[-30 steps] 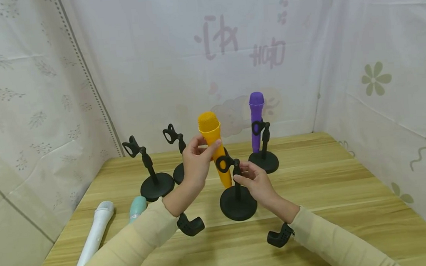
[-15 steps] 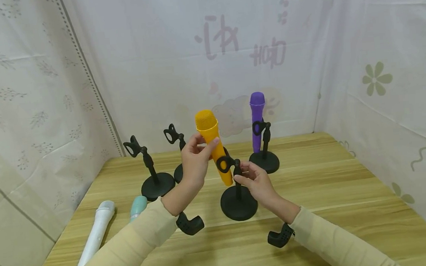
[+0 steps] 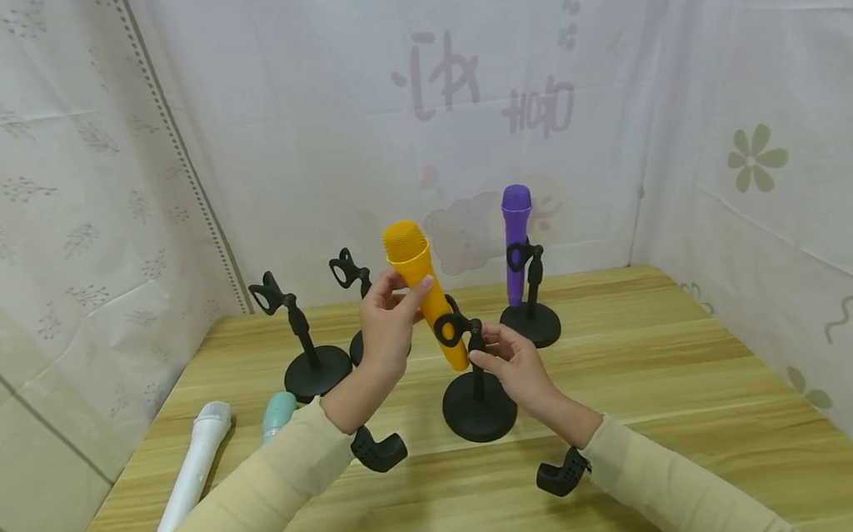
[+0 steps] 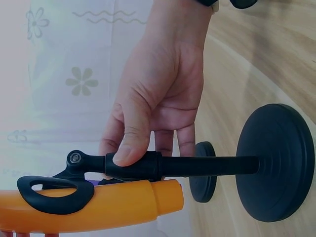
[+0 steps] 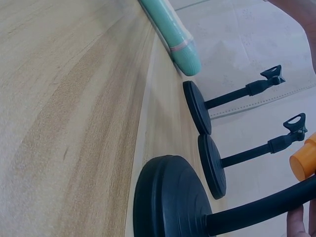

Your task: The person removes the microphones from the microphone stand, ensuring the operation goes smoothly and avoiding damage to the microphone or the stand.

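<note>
My left hand (image 3: 388,323) pinches an orange microphone (image 3: 429,295) by its upper handle, head up and leaning left. The microphone's lower handle lies in the clip of a black desktop microphone stand (image 3: 480,404); in the left wrist view the clip's loop (image 4: 57,195) shows against the orange handle (image 4: 123,200). With thumb and fingers, my right hand (image 3: 517,371) grips the stand's post just below the clip joint. The stand's round base (image 5: 170,202) is on the table. Only the left hand's fingertips appear in the left wrist view.
A purple microphone (image 3: 517,225) sits upright in another stand (image 3: 531,324) behind. Two stands without microphones, one at the left (image 3: 316,373) and one partly hidden behind my left hand (image 3: 351,268), stand further back. A white microphone (image 3: 191,477) and a mint-green one (image 3: 278,409) lie left.
The orange microphone's head has tipped a little to the left along with my left hand, so it leans more in the clip. My right hand stays on the post.
</note>
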Demonstrator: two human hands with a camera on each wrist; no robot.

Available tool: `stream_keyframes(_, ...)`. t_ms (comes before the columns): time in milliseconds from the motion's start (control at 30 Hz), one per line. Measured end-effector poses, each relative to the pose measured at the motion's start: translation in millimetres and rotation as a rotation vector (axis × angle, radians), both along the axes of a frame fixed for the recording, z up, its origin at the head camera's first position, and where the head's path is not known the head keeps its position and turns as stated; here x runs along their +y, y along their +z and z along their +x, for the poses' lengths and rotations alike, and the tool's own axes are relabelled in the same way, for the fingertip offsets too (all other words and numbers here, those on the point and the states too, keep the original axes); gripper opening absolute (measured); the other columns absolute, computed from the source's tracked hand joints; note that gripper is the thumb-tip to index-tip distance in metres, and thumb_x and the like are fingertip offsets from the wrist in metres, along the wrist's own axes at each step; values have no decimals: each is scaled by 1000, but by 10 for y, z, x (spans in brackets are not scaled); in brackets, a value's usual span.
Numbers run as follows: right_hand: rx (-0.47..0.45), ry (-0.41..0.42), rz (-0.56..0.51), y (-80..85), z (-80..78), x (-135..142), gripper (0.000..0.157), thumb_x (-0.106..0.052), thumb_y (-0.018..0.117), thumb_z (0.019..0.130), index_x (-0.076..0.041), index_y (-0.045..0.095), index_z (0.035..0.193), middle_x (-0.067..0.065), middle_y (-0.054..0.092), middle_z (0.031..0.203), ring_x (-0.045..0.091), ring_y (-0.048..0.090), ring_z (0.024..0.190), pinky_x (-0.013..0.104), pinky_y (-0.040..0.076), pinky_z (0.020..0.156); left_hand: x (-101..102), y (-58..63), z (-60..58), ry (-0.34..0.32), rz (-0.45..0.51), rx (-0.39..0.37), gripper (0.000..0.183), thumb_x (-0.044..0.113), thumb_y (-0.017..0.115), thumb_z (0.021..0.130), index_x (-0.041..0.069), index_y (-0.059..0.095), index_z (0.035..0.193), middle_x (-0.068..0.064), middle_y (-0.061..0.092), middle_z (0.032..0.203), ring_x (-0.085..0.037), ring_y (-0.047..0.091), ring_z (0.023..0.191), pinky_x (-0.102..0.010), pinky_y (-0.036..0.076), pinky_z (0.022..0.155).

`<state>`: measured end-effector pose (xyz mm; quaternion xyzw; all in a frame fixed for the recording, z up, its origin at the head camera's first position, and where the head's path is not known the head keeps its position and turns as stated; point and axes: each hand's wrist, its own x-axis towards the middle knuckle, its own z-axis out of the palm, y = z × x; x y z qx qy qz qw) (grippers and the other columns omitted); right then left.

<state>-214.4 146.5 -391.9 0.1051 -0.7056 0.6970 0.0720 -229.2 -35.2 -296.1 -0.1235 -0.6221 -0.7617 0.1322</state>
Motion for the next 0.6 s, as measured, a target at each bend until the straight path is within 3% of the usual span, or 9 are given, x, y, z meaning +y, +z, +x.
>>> stream_keyframes(600, -6, 13, 0, 22, 14, 5, 33, -4, 67, 91, 0, 59, 122, 15, 59, 118, 24, 58, 104, 39, 52, 90, -21, -30, -4, -2, 13, -11, 32, 17, 72, 90, 5, 63, 118, -6, 57, 99, -19, 58, 85, -34, 55, 77)
